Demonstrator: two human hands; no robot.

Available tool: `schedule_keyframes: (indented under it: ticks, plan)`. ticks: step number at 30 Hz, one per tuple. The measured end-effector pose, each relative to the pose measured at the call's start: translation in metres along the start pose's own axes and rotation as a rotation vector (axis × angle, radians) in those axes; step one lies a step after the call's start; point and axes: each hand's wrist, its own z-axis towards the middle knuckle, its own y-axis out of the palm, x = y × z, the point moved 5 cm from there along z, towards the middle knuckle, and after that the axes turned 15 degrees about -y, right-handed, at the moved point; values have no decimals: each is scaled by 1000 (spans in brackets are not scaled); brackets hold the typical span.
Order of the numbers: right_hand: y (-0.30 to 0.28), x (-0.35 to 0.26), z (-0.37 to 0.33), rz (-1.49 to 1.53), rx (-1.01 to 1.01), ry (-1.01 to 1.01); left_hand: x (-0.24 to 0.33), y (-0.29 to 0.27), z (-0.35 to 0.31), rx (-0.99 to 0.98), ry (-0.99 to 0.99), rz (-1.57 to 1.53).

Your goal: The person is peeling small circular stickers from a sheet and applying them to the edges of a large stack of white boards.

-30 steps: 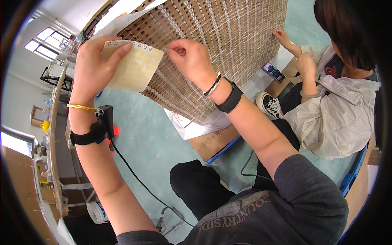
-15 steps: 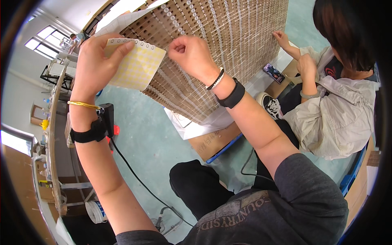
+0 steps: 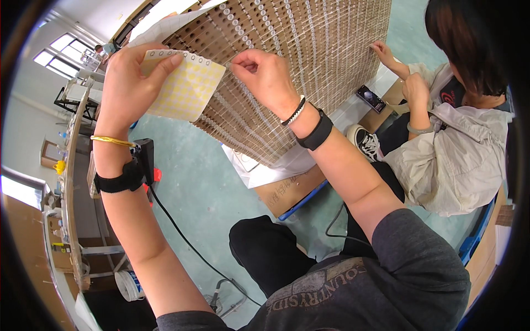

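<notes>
One thin paper sheet (image 3: pixel 190 91), perforated board (image 3: pixel 314 66)

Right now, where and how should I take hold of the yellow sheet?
Probably pinch the yellow sheet by its right edge, coming from the right: it's thin, that edge is uncovered, and the left hand holds its upper left part.

Arched, faded tan capital letters are printed across the dark grey shirt (image 3: pixel 364 278) at lower centre. Dark handwriting is borne by the brown cardboard (image 3: pixel 282 197) near mid-frame. A red emblem is displayed on the black shirt (image 3: pixel 448 96) at right. Marks along the yellow-and-white sheet (image 3: pixel 190 91), upper left, cannot be read.
</notes>
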Motion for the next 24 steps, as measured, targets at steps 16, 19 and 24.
schedule_keyframes:
  ticks: [16,19,24]
  plan:
    - [-3,11,-108,117,-386,358,-11,-1,-2,-39,-65,-19]
    - [9,51,-220,-12,-745,369,-24,10,6,-158,-154,-140]
    - [9,57,-359,95,-1340,841,0,18,-8,-62,-132,-260]
